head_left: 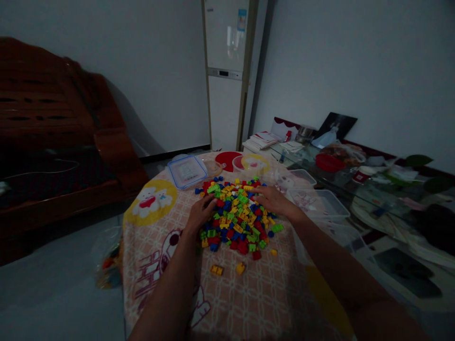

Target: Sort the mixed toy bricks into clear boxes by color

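Note:
A heap of toy building bricks (239, 215) in red, blue, yellow and green lies mid-table on a patterned tablecloth (256, 298). My left hand (202, 211) rests against the heap's left side, fingers slightly bent and apart. Across from it, my right hand (273, 201) reaches over the upper right of the bricks with its fingers stretched out. Its fingertips are close to a yellow brick (248, 188); whether they touch it I cannot tell. Two loose yellow pieces, a brick (216, 270) and another brick (241, 268), lie nearer to me.
A clear lid with a blue rim (187, 171) lies behind the heap on the left. Clear plastic containers (320, 203) stand along the right. Beyond them is a cluttered glass table (302, 161) with a red bowl (330, 162). A wooden bench (110, 151) stands at left.

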`<state>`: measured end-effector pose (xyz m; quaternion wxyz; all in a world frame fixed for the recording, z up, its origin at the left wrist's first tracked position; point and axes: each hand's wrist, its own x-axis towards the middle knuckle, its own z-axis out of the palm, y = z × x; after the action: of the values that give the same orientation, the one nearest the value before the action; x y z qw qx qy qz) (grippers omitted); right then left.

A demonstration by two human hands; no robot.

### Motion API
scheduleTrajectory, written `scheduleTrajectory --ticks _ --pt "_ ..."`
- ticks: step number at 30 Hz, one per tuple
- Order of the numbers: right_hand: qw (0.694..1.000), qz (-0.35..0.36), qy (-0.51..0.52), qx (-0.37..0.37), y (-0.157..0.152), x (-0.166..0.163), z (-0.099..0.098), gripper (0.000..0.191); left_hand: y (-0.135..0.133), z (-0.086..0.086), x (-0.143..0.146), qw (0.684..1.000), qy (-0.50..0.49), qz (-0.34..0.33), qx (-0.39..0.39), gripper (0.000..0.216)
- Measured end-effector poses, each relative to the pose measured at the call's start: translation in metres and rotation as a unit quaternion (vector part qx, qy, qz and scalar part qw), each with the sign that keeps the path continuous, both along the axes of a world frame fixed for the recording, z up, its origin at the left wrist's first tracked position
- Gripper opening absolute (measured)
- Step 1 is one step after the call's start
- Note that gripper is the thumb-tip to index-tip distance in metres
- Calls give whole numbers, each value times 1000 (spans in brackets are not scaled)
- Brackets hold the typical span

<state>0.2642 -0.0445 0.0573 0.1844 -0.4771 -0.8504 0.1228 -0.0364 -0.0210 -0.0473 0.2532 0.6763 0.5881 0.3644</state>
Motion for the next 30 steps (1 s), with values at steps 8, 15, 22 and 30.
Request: scheduleTrajectory --ticks 8,15,22,30 --pt "981 -83 145 101 -82 -19 -74 31 1 -5 26 997 21 4 68 60" --pt "962 -139 156 177 -91 -32 -111 36 -2 6 61 982 135 -58 116 52" --pt "917 -222 191 271 -114 -19 -106 35 -3 14 81 980 186 -22 69 54" --pt "878 -379 96 274 -163 46 -108 38 -24 35 112 967 240 -17 78 55"
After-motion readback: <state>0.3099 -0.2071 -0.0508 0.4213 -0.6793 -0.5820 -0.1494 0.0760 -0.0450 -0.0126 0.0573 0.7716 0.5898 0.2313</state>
